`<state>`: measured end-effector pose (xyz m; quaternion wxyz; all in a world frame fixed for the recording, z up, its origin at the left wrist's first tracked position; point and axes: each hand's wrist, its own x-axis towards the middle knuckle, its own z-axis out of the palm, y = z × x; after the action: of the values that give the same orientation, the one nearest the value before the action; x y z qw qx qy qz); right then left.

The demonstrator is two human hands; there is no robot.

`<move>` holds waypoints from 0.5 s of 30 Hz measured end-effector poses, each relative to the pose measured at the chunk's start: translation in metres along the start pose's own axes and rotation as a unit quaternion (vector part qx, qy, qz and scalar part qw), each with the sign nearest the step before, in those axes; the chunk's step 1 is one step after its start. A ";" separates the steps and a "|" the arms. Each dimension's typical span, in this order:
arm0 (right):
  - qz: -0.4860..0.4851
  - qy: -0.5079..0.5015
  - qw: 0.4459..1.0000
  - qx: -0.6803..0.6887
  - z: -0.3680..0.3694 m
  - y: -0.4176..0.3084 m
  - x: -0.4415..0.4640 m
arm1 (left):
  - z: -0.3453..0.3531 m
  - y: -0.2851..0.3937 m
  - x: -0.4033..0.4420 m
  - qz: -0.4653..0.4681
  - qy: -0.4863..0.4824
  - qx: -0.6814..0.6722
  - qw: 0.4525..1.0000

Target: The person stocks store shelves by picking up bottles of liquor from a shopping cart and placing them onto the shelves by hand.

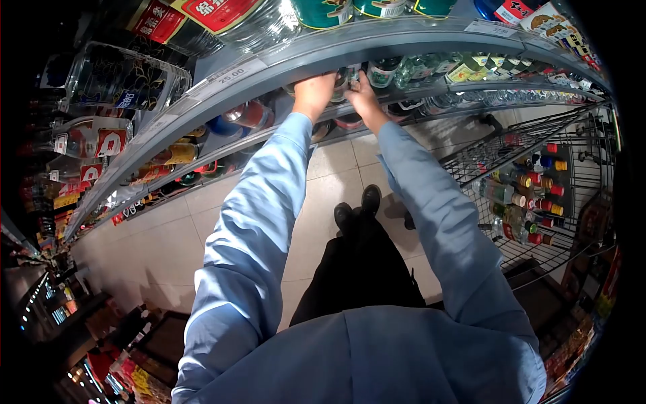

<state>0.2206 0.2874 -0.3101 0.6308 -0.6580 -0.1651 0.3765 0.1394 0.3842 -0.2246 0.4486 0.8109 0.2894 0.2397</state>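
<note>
Both hands reach into a lower shelf, beneath the grey shelf edge (296,64). My left hand (314,94) has its fingers hidden behind that edge and among the bottles. My right hand (364,98) is just to the right, its thumb and fingers bent at a clear bottle (341,84) that stands between the two hands. The edge partly covers this bottle, and whether either hand grips it cannot be made out. A dark-capped clear bottle (382,73) stands right of my right hand, beside greenish bottles (412,70).
Large bottles with red labels (214,12) stand on the upper shelf. At the right is a wire cart (471,158) holding several bottles (518,195). Dark shoes (356,205) stand on the tiled floor (330,168). Price tags (231,75) line the shelf edge.
</note>
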 end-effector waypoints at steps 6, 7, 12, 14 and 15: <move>-0.031 0.054 0.987 -0.149 0.026 -0.028 -0.019 | 0.003 0.018 -0.010 -0.048 0.018 -0.088 0.995; -0.002 0.051 0.998 -0.039 0.033 -0.047 -0.029 | 0.003 0.023 -0.012 -0.063 0.027 -0.113 0.991; -0.005 0.068 0.996 -0.053 0.031 -0.025 -0.015 | 0.010 0.027 -0.014 -0.042 0.045 -0.103 0.993; -0.050 0.064 0.988 -0.132 0.025 -0.015 -0.011 | 0.010 0.023 -0.012 -0.042 0.037 -0.076 0.996; -0.077 0.060 0.981 -0.168 0.023 -0.013 -0.010 | 0.008 0.024 -0.011 -0.054 0.023 -0.057 0.997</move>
<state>0.2013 0.2984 -0.2927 0.5469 -0.7614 -0.2384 0.2535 0.1423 0.3617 -0.2093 0.4996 0.7615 0.3288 0.2499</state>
